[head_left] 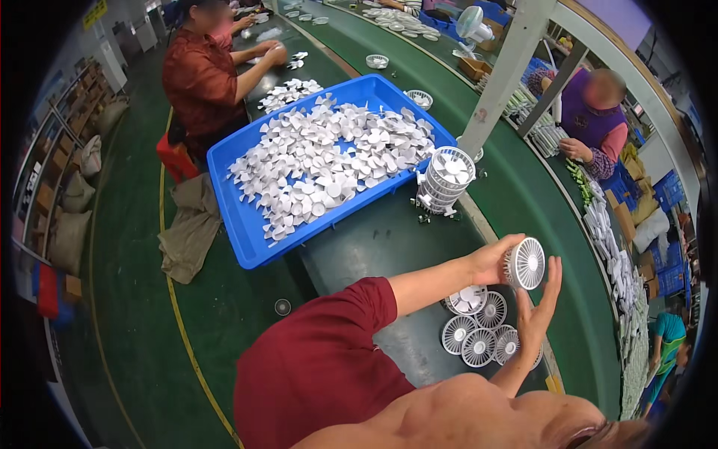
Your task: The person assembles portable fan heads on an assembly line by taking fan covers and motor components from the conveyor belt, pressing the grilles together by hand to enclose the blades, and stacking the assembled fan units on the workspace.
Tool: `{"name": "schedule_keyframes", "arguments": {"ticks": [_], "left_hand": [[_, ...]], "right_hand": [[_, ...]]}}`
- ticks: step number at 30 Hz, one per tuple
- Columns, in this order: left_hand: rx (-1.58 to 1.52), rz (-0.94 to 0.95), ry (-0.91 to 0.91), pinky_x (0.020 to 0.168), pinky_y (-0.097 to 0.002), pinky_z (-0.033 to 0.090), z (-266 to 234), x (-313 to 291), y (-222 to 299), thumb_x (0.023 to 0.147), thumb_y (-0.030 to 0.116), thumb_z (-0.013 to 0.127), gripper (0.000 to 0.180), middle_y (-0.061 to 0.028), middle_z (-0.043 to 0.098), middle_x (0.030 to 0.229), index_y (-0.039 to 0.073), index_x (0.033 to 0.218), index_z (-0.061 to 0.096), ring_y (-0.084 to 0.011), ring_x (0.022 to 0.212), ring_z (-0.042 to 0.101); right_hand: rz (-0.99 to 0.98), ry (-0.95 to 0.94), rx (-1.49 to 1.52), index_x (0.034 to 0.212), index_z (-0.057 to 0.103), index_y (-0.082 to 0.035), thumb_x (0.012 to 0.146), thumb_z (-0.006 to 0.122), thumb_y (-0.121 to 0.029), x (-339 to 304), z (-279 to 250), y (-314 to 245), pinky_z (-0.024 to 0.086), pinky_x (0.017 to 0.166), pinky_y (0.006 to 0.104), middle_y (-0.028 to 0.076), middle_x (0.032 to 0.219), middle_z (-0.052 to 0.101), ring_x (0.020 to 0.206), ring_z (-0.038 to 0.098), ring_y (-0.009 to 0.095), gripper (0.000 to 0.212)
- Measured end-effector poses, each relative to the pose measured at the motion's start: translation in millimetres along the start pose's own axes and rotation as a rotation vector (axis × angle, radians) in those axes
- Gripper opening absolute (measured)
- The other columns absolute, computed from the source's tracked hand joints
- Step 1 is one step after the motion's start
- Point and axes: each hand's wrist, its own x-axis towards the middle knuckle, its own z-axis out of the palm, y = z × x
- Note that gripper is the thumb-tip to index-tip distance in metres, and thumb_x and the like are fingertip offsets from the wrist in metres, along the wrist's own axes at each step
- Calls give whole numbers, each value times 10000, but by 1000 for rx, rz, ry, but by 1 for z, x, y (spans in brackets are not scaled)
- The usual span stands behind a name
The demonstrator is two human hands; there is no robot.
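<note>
My left hand (490,260) is closed around the side of a round white fan cage (529,263), whose slatted front faces to the right. Just beside and below it, my right hand (534,318) is open, thumb and fingers apart; whether it touches the cage I cannot tell. On the dark table under my hands lie several round white fan grilles (479,347). Among them is a fan cage with white blades inside (467,299), partly covered by my left hand. A stack of white fan cages (444,183) stands farther off, beside the blue bin's corner.
A large blue bin (235,224) full of white fan blades (329,157) sits on the table ahead. A green conveyor belt (508,191) runs along the right, past a white post (508,75). Co-workers sit at the far left (202,75) and across the belt (598,112).
</note>
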Motion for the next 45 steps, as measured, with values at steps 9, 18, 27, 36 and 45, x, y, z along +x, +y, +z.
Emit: {"name": "schedule_keyframes", "arguments": {"ticks": [9, 18, 27, 36, 45], "left_hand": [[271, 270, 291, 827, -286, 486, 33, -1, -9, 983, 332, 442, 370, -50, 546, 1073, 105, 1274, 416, -141, 966, 571], [699, 703, 293, 868, -242, 406, 28, -2, -32, 981, 166, 434, 196, -27, 483, 1037, 66, 1149, 444, -86, 973, 472], [791, 736, 335, 879, -274, 425, 27, -8, -27, 991, 140, 401, 192, -61, 514, 1089, 47, 1144, 469, -123, 980, 503], [1240, 470, 212, 828, -308, 450, -2, 5, -27, 882, 134, 593, 331, -114, 439, 1286, 83, 1190, 483, -243, 1138, 480], [1988, 719, 353, 969, -453, 390, -61, 113, 82, 774, 0, 530, 318, -190, 557, 1136, 52, 1086, 556, -366, 1109, 503]], "right_hand": [[29, 145, 102, 1442, 270, -29, 888, 538, -485, 3, 58, 10, 217, 1106, 458, 216, 1487, 249, 1383, 240, 375, 766], [58, 309, 320, 1392, 358, -20, 924, 486, -385, 0, 72, 9, 290, 1071, 377, 149, 1416, 378, 1283, 392, 274, 607], [154, 256, 470, 1376, 364, -37, 860, 512, -259, 8, 75, 15, 318, 1053, 354, 142, 1359, 429, 1259, 417, 254, 580], [333, 377, -37, 1281, 517, -63, 819, 662, -271, -14, -14, 140, 398, 983, 375, 178, 1251, 544, 1152, 523, 304, 528], [372, 421, -529, 1319, 460, -52, 778, 722, -226, -116, -72, 168, 333, 1036, 473, 250, 1360, 414, 1252, 389, 432, 626]]}}
